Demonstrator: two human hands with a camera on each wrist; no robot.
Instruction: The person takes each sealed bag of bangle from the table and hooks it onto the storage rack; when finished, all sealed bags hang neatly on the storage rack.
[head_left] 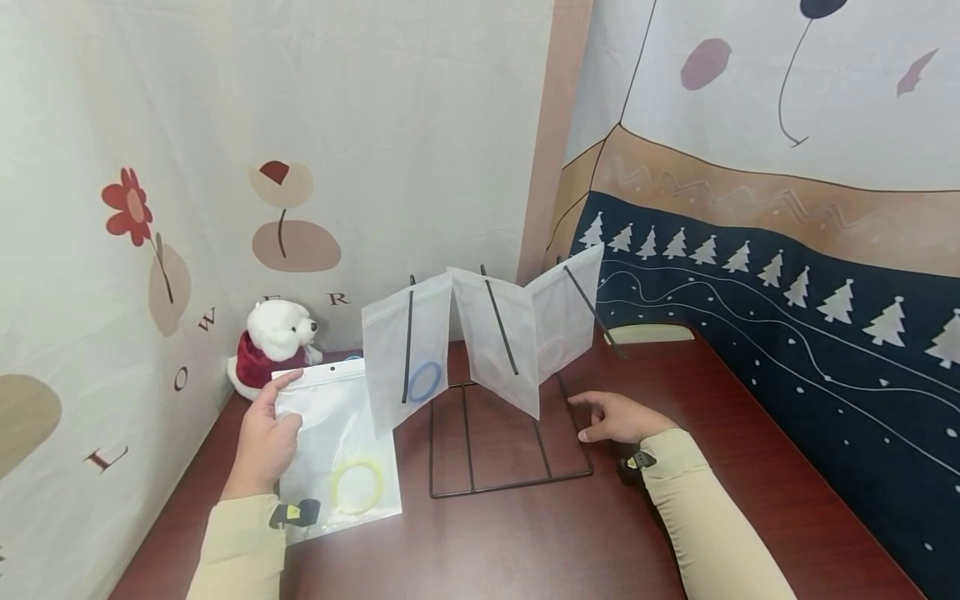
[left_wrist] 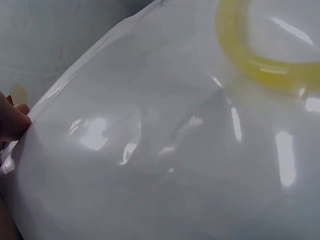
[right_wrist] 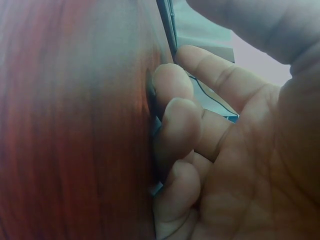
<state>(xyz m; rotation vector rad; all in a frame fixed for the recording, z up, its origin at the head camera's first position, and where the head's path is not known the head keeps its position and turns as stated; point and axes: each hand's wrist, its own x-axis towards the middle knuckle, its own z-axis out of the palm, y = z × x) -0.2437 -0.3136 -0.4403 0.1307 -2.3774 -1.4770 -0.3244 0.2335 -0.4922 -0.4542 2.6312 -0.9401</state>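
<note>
My left hand [head_left: 262,446] pinches the left edge of a white zip bag [head_left: 318,429], its index finger lying along the top corner. Through the bag's glossy clear face shows a yellow ring [left_wrist: 270,75] at the bottom. To the right stands a black wire rack [head_left: 510,483] with three more bags hung on its prongs. A blue ring [head_left: 425,382] is in the left hanging bag [head_left: 390,333]; faint pinkish shapes show through the middle bag [head_left: 517,317] and the right bag [head_left: 577,308]. Beside the rack's right base bar, my right hand [head_left: 618,418] rests on the table, fingers loosely bent, holding nothing.
A white plush bear [head_left: 270,350] in red sits at the table's back left, behind the held bag. A pale green flat object [head_left: 648,333] lies at the back right edge. Printed cloth hangs behind the reddish-brown table [head_left: 480,550].
</note>
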